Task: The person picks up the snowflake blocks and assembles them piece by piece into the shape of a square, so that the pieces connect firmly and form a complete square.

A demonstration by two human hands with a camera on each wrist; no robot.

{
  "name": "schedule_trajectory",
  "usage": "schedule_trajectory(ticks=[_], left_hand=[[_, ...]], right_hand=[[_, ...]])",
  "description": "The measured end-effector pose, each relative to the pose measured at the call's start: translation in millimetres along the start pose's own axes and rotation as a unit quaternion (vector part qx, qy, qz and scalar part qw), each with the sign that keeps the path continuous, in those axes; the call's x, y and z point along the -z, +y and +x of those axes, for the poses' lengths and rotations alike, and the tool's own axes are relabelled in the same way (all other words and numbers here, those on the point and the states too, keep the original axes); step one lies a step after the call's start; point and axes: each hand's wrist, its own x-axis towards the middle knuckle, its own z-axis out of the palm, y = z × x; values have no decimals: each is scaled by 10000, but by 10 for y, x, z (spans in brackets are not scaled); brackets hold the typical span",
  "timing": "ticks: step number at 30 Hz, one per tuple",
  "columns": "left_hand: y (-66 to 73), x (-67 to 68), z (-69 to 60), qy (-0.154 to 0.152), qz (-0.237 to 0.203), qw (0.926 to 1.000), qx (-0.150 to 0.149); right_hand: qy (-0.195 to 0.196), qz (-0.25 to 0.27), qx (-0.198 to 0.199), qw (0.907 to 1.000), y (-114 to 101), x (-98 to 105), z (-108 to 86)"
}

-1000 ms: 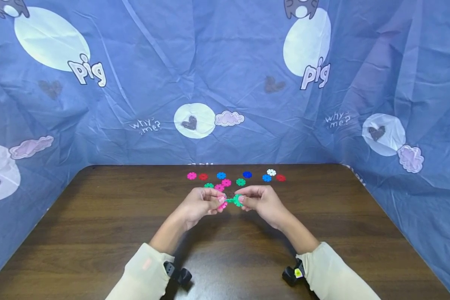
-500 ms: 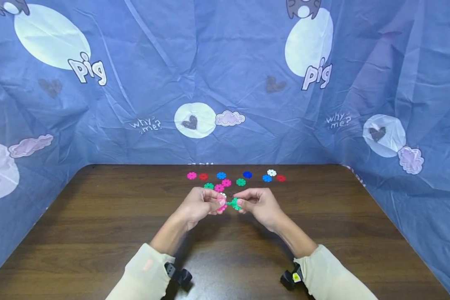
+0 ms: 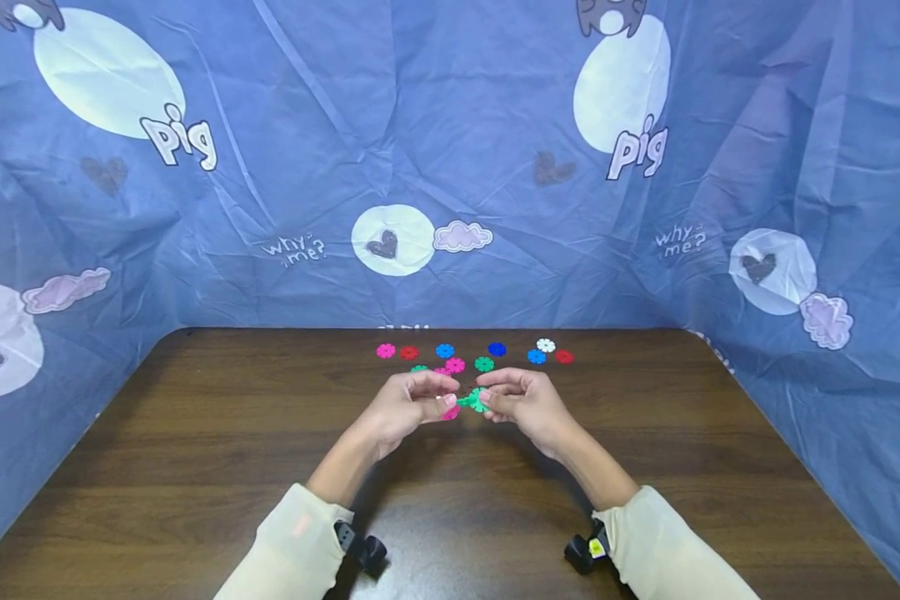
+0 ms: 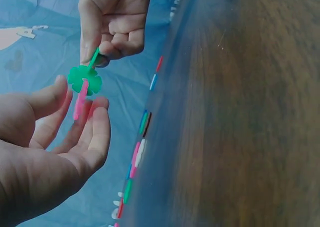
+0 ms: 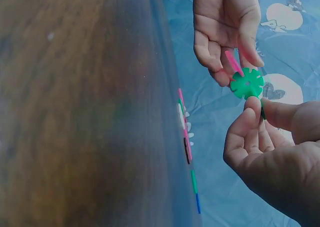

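Aloft, short of the far edge of the table, the right hand pinches a green notched disc; a middle green disc joins it to a pink disc between the left hand's parted thumb and fingers.

Bright head view, soft shadows on the tabletop, dimmer, hazy wrist views
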Motion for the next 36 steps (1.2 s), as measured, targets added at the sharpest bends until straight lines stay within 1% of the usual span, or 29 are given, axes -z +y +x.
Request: schedule_trajectory(ticks=[4, 7, 10, 13, 16, 21, 24, 26, 28, 29, 30, 32, 36], left_hand=[[8, -10, -5, 65, 471, 9988, -67], [3, -22, -8, 64, 717, 9972, -203], [-8, -25, -1, 91, 825, 9960, -317], [-12, -20, 2, 196, 883, 9954, -322], [-10, -3, 6, 319, 894, 9951, -283], [16, 35, -3, 508, 942, 9939, -263], [33, 61, -17, 595, 933, 9936, -223], [44, 75, -26, 627, 914, 9936, -199], [54, 85, -32, 636, 888, 9938, -194], [55, 88, -31, 632, 891, 9938, -203], [59, 92, -32, 622, 875, 9940, -193], [65, 98, -32, 606, 861, 9943, -172], [73, 110, -28, 584, 856, 9945, -151]], right_hand=[[1, 142, -118, 9998, 6, -16, 0], [-82, 148, -163, 9997, 8, -41, 8], [-216, 148, -175, 9995, 0, -63, 24], [-351, 136, -237, 9990, -12, -59, 45], [-395, 71, -323, 9987, -15, -14, 86], [-210, -346, -368, 9985, 43, 149, 213], [-47, -766, -284, 9967, 80, 259, 314], [59, -1118, -160, 9936, 93, 330, 385], [113, -1607, 52, 9869, 96, 406, 454], [170, -1875, 138, 9820, 99, 445, 489], [210, -2189, 254, 9752, 98, 487, 522], [282, -2850, 524, 9567, 100, 568, 595], [406, -3936, 967, 9133, 113, 702, 728]])
